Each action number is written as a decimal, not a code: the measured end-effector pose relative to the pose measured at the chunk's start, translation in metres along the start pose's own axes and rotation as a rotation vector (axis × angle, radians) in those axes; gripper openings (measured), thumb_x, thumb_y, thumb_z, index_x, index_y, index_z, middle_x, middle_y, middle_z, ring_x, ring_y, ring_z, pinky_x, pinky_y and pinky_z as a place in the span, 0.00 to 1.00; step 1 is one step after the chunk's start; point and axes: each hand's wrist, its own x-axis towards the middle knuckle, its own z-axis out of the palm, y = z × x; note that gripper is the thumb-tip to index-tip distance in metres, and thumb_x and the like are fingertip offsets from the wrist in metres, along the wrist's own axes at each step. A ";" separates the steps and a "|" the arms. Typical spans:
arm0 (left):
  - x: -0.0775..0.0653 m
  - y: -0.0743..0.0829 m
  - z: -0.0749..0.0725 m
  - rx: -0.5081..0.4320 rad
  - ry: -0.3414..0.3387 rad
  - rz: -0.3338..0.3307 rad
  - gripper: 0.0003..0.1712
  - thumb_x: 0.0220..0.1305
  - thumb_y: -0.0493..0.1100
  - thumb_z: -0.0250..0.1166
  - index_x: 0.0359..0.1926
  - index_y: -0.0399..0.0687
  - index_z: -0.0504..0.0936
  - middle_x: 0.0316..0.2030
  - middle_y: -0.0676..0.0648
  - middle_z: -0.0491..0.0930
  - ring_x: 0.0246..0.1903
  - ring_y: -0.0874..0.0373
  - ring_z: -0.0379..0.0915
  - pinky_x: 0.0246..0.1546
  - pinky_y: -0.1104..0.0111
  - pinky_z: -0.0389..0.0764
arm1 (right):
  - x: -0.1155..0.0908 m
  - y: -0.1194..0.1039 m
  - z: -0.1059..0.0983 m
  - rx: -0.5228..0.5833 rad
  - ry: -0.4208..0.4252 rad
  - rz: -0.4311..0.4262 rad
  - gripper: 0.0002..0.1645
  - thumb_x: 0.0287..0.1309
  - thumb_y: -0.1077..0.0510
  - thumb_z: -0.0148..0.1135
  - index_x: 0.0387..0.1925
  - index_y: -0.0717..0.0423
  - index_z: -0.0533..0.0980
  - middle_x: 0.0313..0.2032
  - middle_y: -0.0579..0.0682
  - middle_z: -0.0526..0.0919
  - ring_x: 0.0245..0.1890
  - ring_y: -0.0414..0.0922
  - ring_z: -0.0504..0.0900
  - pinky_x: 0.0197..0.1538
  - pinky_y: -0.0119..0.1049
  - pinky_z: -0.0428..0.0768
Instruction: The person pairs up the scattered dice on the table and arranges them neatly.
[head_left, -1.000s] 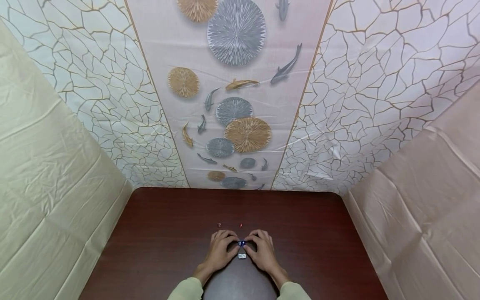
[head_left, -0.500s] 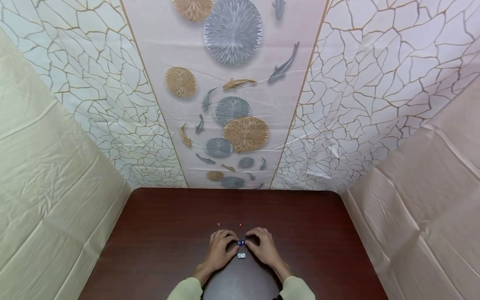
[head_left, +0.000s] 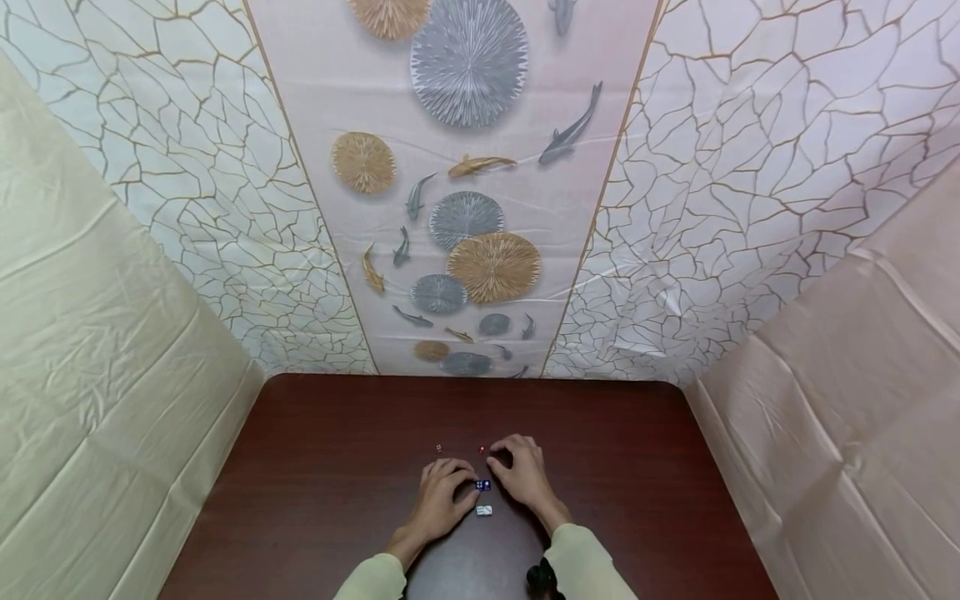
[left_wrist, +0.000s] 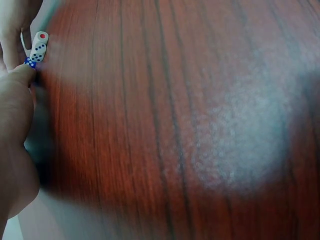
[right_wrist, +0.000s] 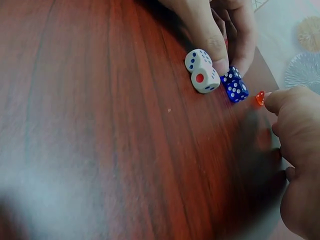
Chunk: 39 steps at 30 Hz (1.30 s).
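Observation:
Two blue dice [head_left: 483, 485] sit side by side at the middle of the table. My left hand [head_left: 442, 496] pinches the left one between thumb and fingers; in the right wrist view its thumb presses against the blue pair [right_wrist: 235, 89]. Nearer me lie two white dice [head_left: 484, 511] in contact, one with a red spot, also seen as a white pair [left_wrist: 39, 47] in the left wrist view. My right hand [head_left: 525, 475] is beside a small red die [head_left: 482, 449], thumb and forefinger parted, the thumb tip close to the red die [right_wrist: 260, 98] in the right wrist view.
Another small die [head_left: 438, 448] with light spots lies beyond my left hand. The dark reddish wooden table [head_left: 337, 433] runs back to a patterned cloth [head_left: 480, 333]. Beige cloth walls [head_left: 825, 433] flank both sides. A black item [head_left: 542, 577] is at my right sleeve.
My right hand has let go of the blue dice and moved forward to beside the red die. My left hand stays at the blue dice, which have not visibly moved.

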 end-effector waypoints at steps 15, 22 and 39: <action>-0.001 0.001 0.001 0.006 -0.021 -0.013 0.11 0.71 0.47 0.81 0.52 0.57 0.94 0.56 0.55 0.89 0.60 0.54 0.81 0.65 0.44 0.76 | 0.012 -0.006 0.015 -0.074 0.050 0.060 0.08 0.66 0.54 0.84 0.43 0.48 0.91 0.47 0.50 0.88 0.55 0.53 0.81 0.62 0.55 0.72; -0.001 0.002 0.000 -0.002 -0.045 -0.027 0.11 0.72 0.47 0.80 0.53 0.58 0.93 0.57 0.55 0.89 0.60 0.54 0.81 0.66 0.43 0.76 | 0.011 -0.009 0.018 -0.088 0.067 0.078 0.07 0.66 0.55 0.83 0.42 0.50 0.92 0.46 0.50 0.88 0.55 0.53 0.81 0.65 0.57 0.73; -0.001 0.002 -0.002 -0.021 0.006 -0.005 0.11 0.69 0.45 0.82 0.51 0.56 0.94 0.55 0.54 0.89 0.58 0.53 0.82 0.65 0.42 0.76 | 0.002 0.001 0.011 -0.026 0.054 0.010 0.06 0.68 0.58 0.81 0.45 0.52 0.92 0.48 0.52 0.89 0.55 0.53 0.82 0.63 0.56 0.73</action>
